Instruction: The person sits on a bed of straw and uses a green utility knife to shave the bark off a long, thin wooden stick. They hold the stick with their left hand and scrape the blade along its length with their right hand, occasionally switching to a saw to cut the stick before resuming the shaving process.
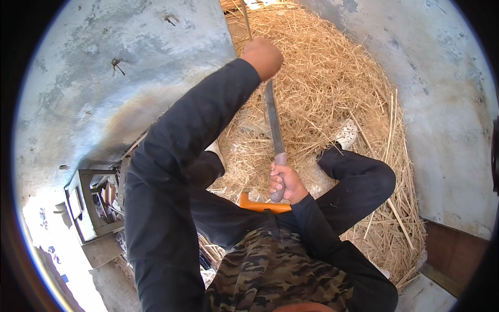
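Observation:
My right hand [289, 183] is closed round the grey-mauve handle of a machete [275, 125], held low over my lap. Its long dark blade points up and away, the tip just below my left hand. With my left arm stretched far forward, my left hand [263, 58] makes a fist round a thin bamboo strip [247, 20]. One end of the strip rises beyond the fist; a lower part runs close beside the blade. Whether blade and strip touch, I cannot tell.
Straw-like shavings [322, 67] cover the floor between my spread legs. A curved orange piece [264, 205] lies across my lap. Weathered grey walls stand left [135, 57] and right [442, 104]. A wooden frame holding assorted items [101, 203] is at left.

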The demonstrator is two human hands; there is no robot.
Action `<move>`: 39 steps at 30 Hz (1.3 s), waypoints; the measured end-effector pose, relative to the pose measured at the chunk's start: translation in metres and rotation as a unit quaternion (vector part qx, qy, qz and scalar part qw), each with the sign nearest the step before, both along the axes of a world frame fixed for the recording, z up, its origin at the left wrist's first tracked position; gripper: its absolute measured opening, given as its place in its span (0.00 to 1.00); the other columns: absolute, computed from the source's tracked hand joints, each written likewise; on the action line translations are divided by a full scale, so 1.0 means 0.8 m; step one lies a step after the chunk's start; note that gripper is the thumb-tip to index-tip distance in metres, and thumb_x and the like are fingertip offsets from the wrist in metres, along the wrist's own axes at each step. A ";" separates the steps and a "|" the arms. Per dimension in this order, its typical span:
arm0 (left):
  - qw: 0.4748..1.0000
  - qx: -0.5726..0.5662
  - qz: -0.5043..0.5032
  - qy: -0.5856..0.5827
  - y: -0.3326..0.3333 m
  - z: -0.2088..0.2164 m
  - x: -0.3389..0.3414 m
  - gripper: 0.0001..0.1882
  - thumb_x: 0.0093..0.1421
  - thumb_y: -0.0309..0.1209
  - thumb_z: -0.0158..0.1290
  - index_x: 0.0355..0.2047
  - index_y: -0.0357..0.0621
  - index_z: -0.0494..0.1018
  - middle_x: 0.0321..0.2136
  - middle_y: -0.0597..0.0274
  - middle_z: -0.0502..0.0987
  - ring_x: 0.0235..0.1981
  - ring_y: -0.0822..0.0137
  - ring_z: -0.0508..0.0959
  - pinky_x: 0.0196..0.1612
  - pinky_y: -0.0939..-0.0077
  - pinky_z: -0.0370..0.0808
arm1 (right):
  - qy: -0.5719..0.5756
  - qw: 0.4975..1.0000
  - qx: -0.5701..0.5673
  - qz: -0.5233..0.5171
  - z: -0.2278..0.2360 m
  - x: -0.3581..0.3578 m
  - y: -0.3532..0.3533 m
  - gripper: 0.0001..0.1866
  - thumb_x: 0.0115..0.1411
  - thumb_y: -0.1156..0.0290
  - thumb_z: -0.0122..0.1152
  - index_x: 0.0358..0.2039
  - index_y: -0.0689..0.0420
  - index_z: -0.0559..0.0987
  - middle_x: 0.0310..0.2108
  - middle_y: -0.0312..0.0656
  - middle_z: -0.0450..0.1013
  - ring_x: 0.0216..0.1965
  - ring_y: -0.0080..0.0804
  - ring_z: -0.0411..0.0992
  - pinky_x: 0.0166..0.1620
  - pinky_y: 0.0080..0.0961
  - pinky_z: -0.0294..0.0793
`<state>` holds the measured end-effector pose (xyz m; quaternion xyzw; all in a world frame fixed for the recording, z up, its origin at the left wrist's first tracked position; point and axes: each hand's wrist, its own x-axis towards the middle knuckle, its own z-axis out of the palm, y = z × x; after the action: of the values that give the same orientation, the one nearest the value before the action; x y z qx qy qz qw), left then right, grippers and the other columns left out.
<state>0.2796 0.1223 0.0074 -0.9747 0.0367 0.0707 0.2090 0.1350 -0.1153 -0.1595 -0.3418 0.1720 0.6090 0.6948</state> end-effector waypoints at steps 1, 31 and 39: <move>1.000 -0.011 0.011 -0.013 0.003 0.002 -0.004 0.03 0.47 0.23 0.59 0.24 0.45 0.81 0.23 0.60 0.80 0.28 0.60 0.82 0.27 0.66 0.77 | -0.005 1.000 -0.007 0.002 0.004 0.006 0.001 0.07 0.53 0.78 0.51 0.32 0.53 0.68 0.12 0.31 0.58 0.09 0.24 0.58 0.18 0.30 0.64; 0.996 -0.065 0.066 0.000 0.052 -0.003 -0.035 0.05 0.47 0.21 0.56 0.25 0.43 0.79 0.26 0.55 0.80 0.30 0.55 0.82 0.30 0.62 0.78 | -0.316 0.947 -0.009 -0.059 0.060 -0.020 0.030 0.04 0.54 0.79 0.53 0.27 0.57 0.67 0.14 0.36 0.64 0.11 0.22 0.64 0.15 0.23 0.64; 0.993 -0.085 0.086 0.011 0.055 -0.012 -0.031 0.06 0.46 0.21 0.55 0.26 0.42 0.79 0.28 0.51 0.80 0.32 0.51 0.82 0.32 0.59 0.78 | -0.523 0.778 -0.341 0.063 -0.230 -0.053 -0.006 0.07 0.52 0.75 0.54 0.20 0.59 0.67 0.13 0.39 0.64 0.11 0.30 0.65 0.16 0.32 0.65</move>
<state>0.2551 0.1660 -0.0021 -0.9876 -0.0387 0.0954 0.1186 0.0925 -0.1199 -0.3432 -0.8324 -0.0436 0.2801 0.4762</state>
